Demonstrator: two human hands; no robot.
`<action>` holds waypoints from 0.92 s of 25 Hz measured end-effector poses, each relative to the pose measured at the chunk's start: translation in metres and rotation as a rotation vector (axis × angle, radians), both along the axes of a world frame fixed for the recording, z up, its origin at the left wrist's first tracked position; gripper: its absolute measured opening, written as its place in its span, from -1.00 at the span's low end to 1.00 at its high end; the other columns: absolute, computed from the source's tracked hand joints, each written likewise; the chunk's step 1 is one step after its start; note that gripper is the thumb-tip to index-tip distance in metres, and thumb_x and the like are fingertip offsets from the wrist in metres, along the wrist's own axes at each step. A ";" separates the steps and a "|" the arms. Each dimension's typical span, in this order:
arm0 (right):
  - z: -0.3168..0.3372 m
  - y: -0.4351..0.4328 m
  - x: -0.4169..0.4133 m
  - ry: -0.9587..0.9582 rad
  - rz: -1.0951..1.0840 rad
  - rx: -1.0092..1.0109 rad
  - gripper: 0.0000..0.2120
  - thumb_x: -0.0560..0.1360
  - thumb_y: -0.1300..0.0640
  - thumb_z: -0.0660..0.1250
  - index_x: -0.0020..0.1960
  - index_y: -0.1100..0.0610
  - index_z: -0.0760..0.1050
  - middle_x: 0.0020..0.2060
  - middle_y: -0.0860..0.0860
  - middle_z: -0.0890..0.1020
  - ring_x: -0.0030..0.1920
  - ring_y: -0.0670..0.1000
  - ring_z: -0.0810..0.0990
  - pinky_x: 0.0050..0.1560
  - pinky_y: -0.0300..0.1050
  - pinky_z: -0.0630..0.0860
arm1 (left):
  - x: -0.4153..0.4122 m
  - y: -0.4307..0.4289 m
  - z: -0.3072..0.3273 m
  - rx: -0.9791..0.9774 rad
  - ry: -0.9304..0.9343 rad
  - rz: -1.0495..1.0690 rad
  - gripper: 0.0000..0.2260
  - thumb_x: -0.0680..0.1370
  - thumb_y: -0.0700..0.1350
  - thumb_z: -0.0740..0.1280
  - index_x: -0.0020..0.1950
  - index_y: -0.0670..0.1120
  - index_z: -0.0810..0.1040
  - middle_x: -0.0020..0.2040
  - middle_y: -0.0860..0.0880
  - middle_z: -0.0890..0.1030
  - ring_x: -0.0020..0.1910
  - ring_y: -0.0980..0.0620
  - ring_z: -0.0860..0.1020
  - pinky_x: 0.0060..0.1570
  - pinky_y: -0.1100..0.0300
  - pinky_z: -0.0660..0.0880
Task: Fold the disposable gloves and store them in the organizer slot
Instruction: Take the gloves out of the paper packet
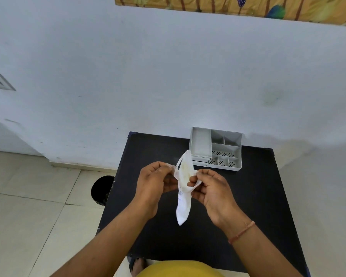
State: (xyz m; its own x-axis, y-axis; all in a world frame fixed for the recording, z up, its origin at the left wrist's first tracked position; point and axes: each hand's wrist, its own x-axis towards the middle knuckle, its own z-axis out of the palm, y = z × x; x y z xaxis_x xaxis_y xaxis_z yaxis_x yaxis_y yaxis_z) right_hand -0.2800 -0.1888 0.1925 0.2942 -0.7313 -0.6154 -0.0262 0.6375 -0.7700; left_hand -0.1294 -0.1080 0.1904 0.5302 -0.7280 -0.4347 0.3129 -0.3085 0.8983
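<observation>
A thin whitish disposable glove (183, 188) hangs in the air above the black table (258, 196), held between both hands. My left hand (154, 184) pinches its left edge near the top. My right hand (212, 190) pinches its right edge, with a loop of the glove around the fingers. The glove's lower end dangles down to a point. A grey plastic organizer (216, 149) with several open slots stands at the table's far edge, just beyond the glove and to the right.
A pale wall rises right behind the table. A black round bin (102, 189) stands on the tiled floor to the left of the table. A foot in a sandal (137, 264) shows under the table's near edge.
</observation>
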 end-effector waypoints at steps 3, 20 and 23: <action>0.001 -0.002 -0.015 0.313 0.265 -0.308 -0.90 0.64 0.15 0.36 0.02 0.09 0.66 0.00 0.06 0.71 -0.01 0.06 0.72 -0.05 0.00 0.76 | 0.003 -0.001 -0.003 -0.044 -0.047 0.008 -0.80 0.68 -0.22 0.32 -0.06 -0.22 0.71 -0.04 -0.27 0.76 -0.06 -0.21 0.73 0.08 -0.13 0.72; -0.014 0.001 0.002 0.768 1.220 -0.851 -0.39 0.64 -0.02 0.34 0.63 -0.21 0.23 0.45 0.02 0.56 0.39 0.13 0.57 0.36 0.04 0.55 | -0.003 0.030 -0.008 0.066 -0.225 -0.125 -0.80 0.63 -0.12 0.44 -0.12 -0.19 0.73 -0.18 -0.14 0.73 -0.23 0.02 0.65 -0.24 0.22 0.55; -0.004 -0.007 -0.003 0.681 1.177 -0.853 -0.30 0.66 0.03 0.32 0.66 -0.31 0.08 0.46 -0.07 0.57 0.27 0.09 0.64 0.35 0.06 0.58 | 0.011 0.040 -0.001 0.011 -0.074 -0.114 -0.70 0.59 0.04 0.43 -0.11 -0.20 0.74 -0.19 -0.06 0.69 -0.23 0.01 0.56 -0.25 0.11 0.47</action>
State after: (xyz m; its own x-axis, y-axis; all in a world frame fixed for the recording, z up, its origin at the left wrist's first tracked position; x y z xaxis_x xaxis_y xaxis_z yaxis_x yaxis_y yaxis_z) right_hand -0.2826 -0.1956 0.1884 0.7693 -0.4887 -0.4115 -0.6387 -0.5733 -0.5132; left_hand -0.1189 -0.0677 0.1897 0.4754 -0.7806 -0.4058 0.2082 -0.3483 0.9140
